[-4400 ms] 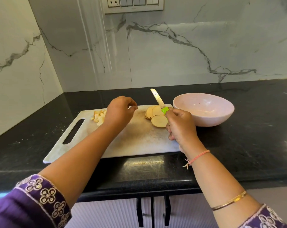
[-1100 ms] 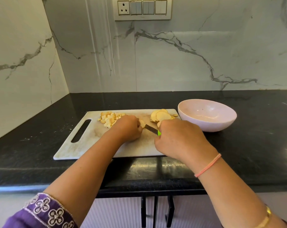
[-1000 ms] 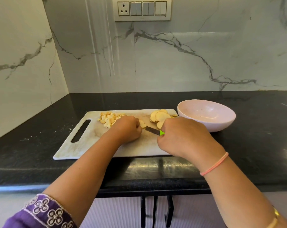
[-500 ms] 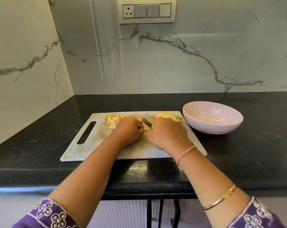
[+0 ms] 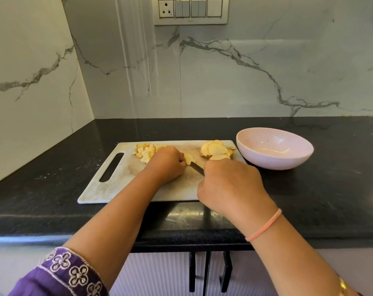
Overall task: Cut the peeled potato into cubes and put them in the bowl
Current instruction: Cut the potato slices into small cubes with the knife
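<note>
Head view looked down on a black stone surface (image 5: 53,189) with a white cutting board (image 5: 121,184) lying across it, the slot handle at its left end. The peeled potato lay on the board in three lots. A pile of small cut pieces (image 5: 146,150), pale yellow and uneven, sat at the far left edge, just beyond the knuckles of the left hand (image 5: 166,164). A stack of round slices (image 5: 216,149), pale cream with slightly browner rims, lay fanned at the far right corner. Between them a single potato slice (image 5: 190,159) lay flat on the board, and the left hand held it down with curled fingers, so that only its right part showed.

The right hand (image 5: 230,184) was closed in a fist round the knife (image 5: 197,167). The handle was hidden inside the fist. The dark blade slanted up and to the left from it, its tip at the near edge of the held slice.

A pale pink bowl (image 5: 266,163) stood on the surface just beside the board's right end, near the stacked slices, with no potato in it. A pink thread band (image 5: 264,225) circled the right wrist, and a purple embroidered sleeve (image 5: 59,274) covered the left forearm.
</note>
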